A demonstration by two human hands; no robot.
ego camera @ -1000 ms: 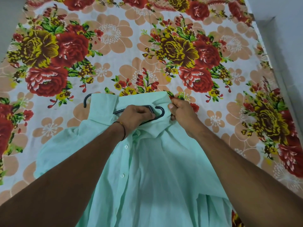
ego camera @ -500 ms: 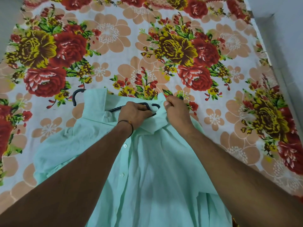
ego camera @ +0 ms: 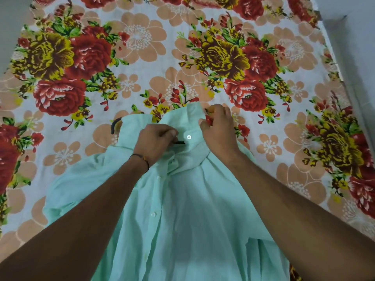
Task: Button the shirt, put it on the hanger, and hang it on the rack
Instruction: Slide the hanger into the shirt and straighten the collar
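Note:
A mint-green shirt [ego camera: 188, 209] lies front up on the floral bedsheet [ego camera: 142, 57], its collar pointing away from me. A black hanger [ego camera: 115, 125] sits mostly inside the shirt; one curved end sticks out left of the collar and a short piece shows at the neck opening. My left hand [ego camera: 155, 141] is curled round the hanger at the neck. My right hand [ego camera: 218, 126] pinches the right side of the collar. A white button [ego camera: 189, 137] shows on the collar band between my hands. More buttons run down the placket.
The bedsheet covers the whole surface, with a grey wall or floor edge [ego camera: 349, 47] along the right side and a grey strip at the top left. No rack is in view.
The hanger has slid deeper into the shirt; its hook is now nearly covered by the collar. My right hand has pulled the collar up and over, exposing the collar button.

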